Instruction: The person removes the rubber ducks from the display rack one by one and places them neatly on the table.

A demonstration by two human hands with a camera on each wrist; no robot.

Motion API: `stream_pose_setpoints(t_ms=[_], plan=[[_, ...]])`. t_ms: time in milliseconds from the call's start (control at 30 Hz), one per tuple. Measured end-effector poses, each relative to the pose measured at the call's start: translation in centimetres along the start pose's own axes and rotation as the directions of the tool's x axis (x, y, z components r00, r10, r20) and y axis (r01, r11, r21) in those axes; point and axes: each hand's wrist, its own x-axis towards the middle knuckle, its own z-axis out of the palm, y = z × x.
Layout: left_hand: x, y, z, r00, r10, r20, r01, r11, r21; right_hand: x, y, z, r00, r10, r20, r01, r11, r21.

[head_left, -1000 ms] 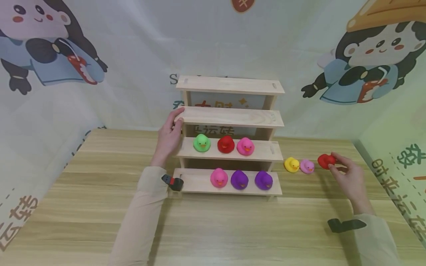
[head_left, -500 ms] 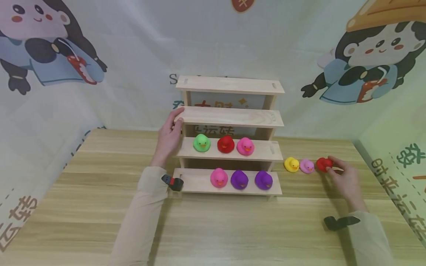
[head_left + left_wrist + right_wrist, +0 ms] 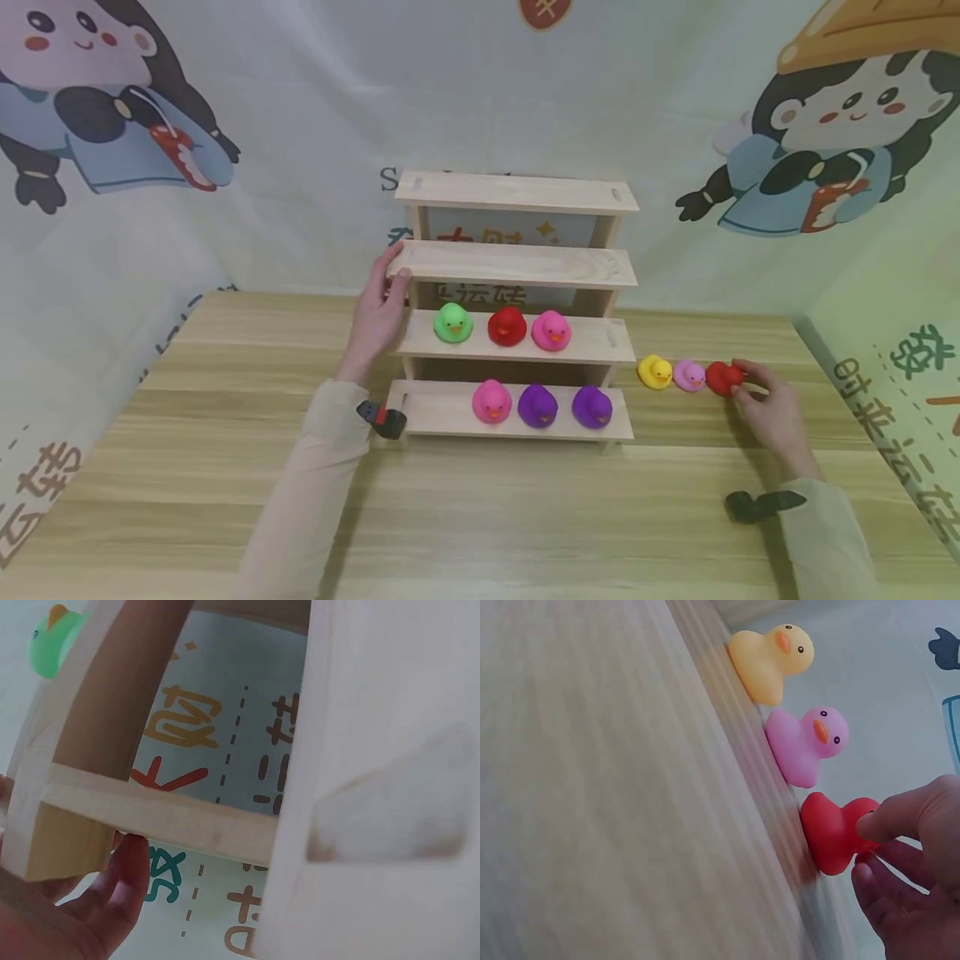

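Observation:
With its thumb and fingers, my right hand (image 3: 772,410) pinches a red rubber duck (image 3: 723,379) low at the table, right of the rack. In the right wrist view the red duck (image 3: 832,832) appears to touch the tabletop. Beside it stand a light purple duck (image 3: 688,375) and a yellow duck (image 3: 654,372), forming a row. My left hand (image 3: 377,317) grips the left end of the second board from the top on the wooden tiered rack (image 3: 517,262). In the left wrist view, fingers (image 3: 131,877) curl around that board's end; some of them are hidden behind the wood.
The third tier bears a green duck (image 3: 453,323), a red one and a pink one. On the lowest tier sit a pink duck (image 3: 492,402) and two purple ducks. A printed cloth (image 3: 315,125) hangs behind and beside the wooden table (image 3: 187,433).
My right hand has moved left and slightly down with the red duck, bringing it close to the light purple one. The left hand keeps its grip on the rack.

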Motion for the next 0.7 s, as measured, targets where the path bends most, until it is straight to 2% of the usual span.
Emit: stream_pose_setpoints(t_ms=[167,267,433,567,700], plan=[[-0.8,0.0,-0.9,0.996,-0.048,0.077,0.047,0.999,0.013,-0.3,-0.7,-0.4,0.997,0.074,-0.014,-0.073,0.995,0.066],[-1.1,0.2,-1.6,0.988,-0.072,0.134,0.066,0.997,0.047,-0.3,-1.6,-0.5,0.991,0.103,-0.083,-0.093,0.989,0.115],[-1.3,0.3,-2.4,0.976,-0.094,0.199,0.082,0.995,0.064,-0.2,-3.2,-0.4,0.985,0.052,-0.167,-0.031,0.991,0.127],[-1.5,0.0,-2.8,0.968,-0.082,0.237,0.074,0.996,0.043,-0.1,-4.5,-0.2,0.982,0.014,-0.187,0.008,0.993,0.115],[-2.1,-0.6,-3.1,0.959,-0.077,0.271,0.072,0.997,0.026,0.1,-5.7,0.0,0.976,-0.027,-0.216,0.061,0.986,0.155]])
